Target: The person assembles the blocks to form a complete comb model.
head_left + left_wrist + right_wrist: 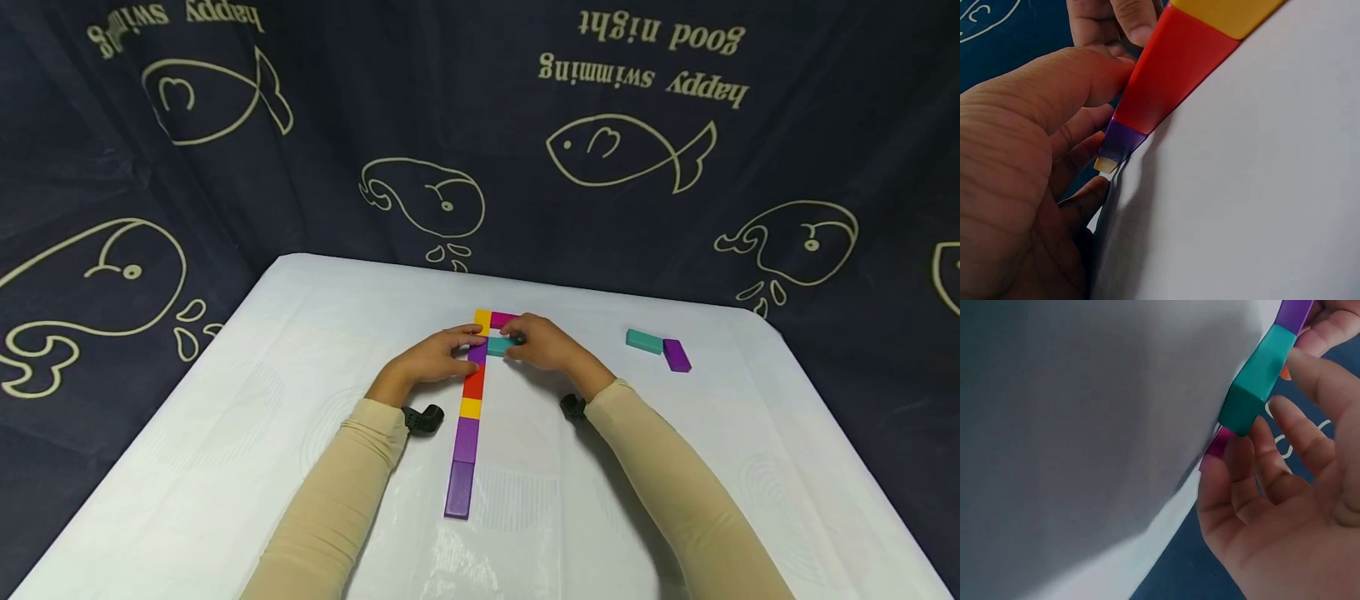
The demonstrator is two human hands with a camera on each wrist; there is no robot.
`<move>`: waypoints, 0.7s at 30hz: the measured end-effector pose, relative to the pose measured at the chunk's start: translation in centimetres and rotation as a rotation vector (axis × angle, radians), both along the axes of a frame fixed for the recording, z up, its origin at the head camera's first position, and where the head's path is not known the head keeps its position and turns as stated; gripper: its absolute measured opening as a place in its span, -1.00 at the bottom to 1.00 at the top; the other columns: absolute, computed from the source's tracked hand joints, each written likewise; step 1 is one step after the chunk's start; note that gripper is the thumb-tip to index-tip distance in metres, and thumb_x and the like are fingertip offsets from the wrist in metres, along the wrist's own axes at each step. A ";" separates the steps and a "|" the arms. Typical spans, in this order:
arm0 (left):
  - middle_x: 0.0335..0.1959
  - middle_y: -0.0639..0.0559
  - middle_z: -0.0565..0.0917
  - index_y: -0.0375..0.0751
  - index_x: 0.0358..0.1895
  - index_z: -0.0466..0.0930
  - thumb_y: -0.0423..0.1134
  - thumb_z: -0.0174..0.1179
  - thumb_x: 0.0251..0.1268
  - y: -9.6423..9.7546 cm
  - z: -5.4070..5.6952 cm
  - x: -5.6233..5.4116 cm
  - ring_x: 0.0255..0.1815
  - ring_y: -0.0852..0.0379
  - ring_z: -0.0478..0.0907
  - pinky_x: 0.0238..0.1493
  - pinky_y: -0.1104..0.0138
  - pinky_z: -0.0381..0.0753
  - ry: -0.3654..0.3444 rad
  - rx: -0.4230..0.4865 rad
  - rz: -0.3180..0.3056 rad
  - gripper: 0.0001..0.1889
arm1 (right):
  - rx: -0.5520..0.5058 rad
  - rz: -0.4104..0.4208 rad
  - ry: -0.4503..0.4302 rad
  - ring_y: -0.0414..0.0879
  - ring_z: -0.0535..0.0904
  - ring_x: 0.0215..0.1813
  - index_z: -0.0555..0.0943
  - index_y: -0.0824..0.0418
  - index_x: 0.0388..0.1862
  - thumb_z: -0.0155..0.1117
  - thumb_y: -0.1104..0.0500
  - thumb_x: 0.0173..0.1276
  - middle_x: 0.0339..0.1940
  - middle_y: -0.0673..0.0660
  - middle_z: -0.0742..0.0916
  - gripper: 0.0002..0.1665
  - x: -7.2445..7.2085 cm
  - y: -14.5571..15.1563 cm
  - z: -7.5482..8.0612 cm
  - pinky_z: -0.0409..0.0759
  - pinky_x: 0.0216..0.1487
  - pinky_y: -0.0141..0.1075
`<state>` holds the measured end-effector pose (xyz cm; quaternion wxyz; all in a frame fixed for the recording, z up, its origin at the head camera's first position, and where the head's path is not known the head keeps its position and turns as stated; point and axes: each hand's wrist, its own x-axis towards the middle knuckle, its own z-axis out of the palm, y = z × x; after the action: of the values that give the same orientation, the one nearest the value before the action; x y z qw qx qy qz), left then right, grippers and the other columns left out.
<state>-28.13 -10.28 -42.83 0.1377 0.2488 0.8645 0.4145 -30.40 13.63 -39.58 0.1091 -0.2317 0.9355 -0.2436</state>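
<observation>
On the white table, a line of blocks runs away from the person. From the near end it has two purple blocks (pixel 465 440), a yellow one (pixel 470 408), a red one (pixel 474 382), a purple one (pixel 477 353) and a yellow one (pixel 482 321). A magenta block (pixel 503 319) juts right from the far end. My right hand (pixel 551 343) pinches a teal block (pixel 501 347) whose left end meets the purple block. Its thumb (pixel 1319 381) is along one long side. My left hand (pixel 435 357) rests against the line's left side, thumb by the red block (pixel 1163 62), fingers extended near the purple one (pixel 1121 139).
A loose teal block (pixel 644 342) and a purple block (pixel 677 356) lie end to end at the right. Dark cloth with fish and whale drawings (pixel 630 150) hangs behind the white tabletop (pixel 570 517). Both wrists wear black devices (pixel 424 419).
</observation>
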 end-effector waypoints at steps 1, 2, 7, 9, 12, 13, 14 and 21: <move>0.54 0.11 0.23 -0.06 0.39 0.48 -0.19 0.29 0.30 -0.1 0.0 0.0 0.55 0.01 0.07 0.50 0.02 0.09 0.004 -0.004 0.001 -0.44 | -0.011 -0.009 0.003 0.05 0.50 0.03 0.61 0.23 0.17 0.36 0.18 0.34 0.02 0.18 0.64 -0.57 0.1 0.1 0.1 0.54 0.15 -0.10; 0.54 0.12 0.23 -0.05 0.39 0.48 -0.18 0.29 0.30 -0.1 0.0 -0.1 0.55 0.01 0.08 0.50 0.02 0.09 0.007 -0.009 0.002 -0.44 | -0.023 -0.020 0.008 0.06 0.51 0.03 0.61 0.24 0.18 0.34 0.19 0.35 0.04 0.18 0.64 -0.57 0.1 0.3 0.2 0.55 0.14 -0.09; 0.53 0.15 0.22 -0.03 0.39 0.47 -0.17 0.29 0.30 -0.1 -0.1 -0.1 0.55 0.04 0.07 0.51 0.06 0.09 0.002 -0.020 0.010 -0.43 | -0.090 -0.106 0.038 0.08 0.55 0.02 0.61 0.27 0.18 0.28 0.20 0.40 0.10 0.22 0.66 -0.61 1.0 2.4 1.1 0.61 0.01 -0.11; 0.53 0.14 0.22 -0.04 0.39 0.48 -0.18 0.29 0.30 0.0 -0.1 0.0 0.55 0.04 0.06 0.51 0.06 0.09 -0.003 -0.017 0.013 -0.44 | -0.106 -0.141 0.067 0.09 0.55 0.02 0.60 0.28 0.17 0.28 0.18 0.41 0.09 0.24 0.66 -0.61 1.4 4.1 1.4 0.61 -0.04 -0.11; 0.54 0.13 0.22 -0.04 0.39 0.48 -0.19 0.28 0.30 0.1 -0.1 0.0 0.55 0.03 0.06 0.51 0.06 0.09 0.000 -0.017 0.014 -0.44 | -0.125 -0.190 0.114 0.10 0.56 0.01 0.60 0.31 0.16 0.27 0.18 0.43 0.07 0.27 0.66 -0.62 1.9 7.0 1.7 0.60 -0.09 -0.11; 0.53 0.13 0.23 -0.04 0.39 0.48 -0.19 0.28 0.30 0.1 -0.1 0.0 0.55 0.03 0.06 0.51 0.06 0.09 0.000 -0.020 0.015 -0.44 | -0.133 -0.206 0.124 0.11 0.56 0.01 0.60 0.32 0.16 0.26 0.18 0.43 0.06 0.28 0.66 -0.62 2.1 8.0 1.7 0.59 -0.11 -0.12; 0.54 0.13 0.23 -0.04 0.39 0.47 -0.19 0.28 0.30 0.1 -0.1 0.0 0.55 0.03 0.06 0.51 0.06 0.09 0.002 -0.022 0.014 -0.44 | -0.136 -0.224 0.131 0.12 0.56 0.01 0.59 0.33 0.16 0.26 0.18 0.44 0.05 0.29 0.67 -0.62 2.4 9.0 1.8 0.59 -0.13 -0.12; 0.54 0.13 0.22 -0.04 0.39 0.47 -0.19 0.28 0.30 0.1 -0.2 -0.1 0.56 0.02 0.06 0.51 0.06 0.09 0.001 -0.015 0.013 -0.43 | -0.091 -0.314 0.132 0.18 0.55 0.04 0.54 0.34 0.23 0.21 0.13 0.48 0.09 0.35 0.64 -0.56 4.2 15.6 1.6 0.57 -0.12 -0.08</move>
<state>-28.19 -10.21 -42.99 0.1365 0.2422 0.8693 0.4087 -26.16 29.22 -37.97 -0.0029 -0.1027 0.9532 -0.2842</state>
